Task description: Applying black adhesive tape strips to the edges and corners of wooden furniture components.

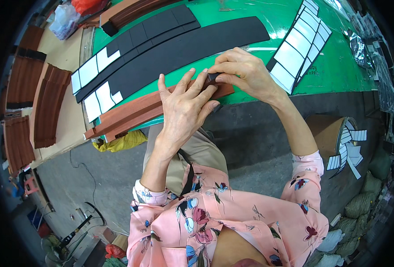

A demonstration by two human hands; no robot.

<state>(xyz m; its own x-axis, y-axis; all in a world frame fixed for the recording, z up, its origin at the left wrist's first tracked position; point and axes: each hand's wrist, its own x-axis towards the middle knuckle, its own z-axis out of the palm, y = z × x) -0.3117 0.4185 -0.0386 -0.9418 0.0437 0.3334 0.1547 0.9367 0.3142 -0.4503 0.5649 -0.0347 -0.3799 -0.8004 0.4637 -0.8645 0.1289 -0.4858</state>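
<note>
A reddish-brown, wood-look moulding (130, 113) lies along the near edge of the green table. My left hand (183, 103) rests on it, fingers spread across its top and thumb on the near side. My right hand (246, 73) pinches a small black pad (213, 76) between thumb and fingers at the moulding's right end. The moulding's surface under my left hand is hidden. Just beyond lie long black foam sheets (192, 44) cut into blocks, some peeled off to bare white backing (102, 99).
More white backing with black cut lines (301, 44) lies to the right on the green table (335, 66). Brown mouldings (50, 104) are stacked at the left. A cardboard box (323, 129) with backing scraps stands on the floor at right. Clear plastic bags (386, 84) hang at far right.
</note>
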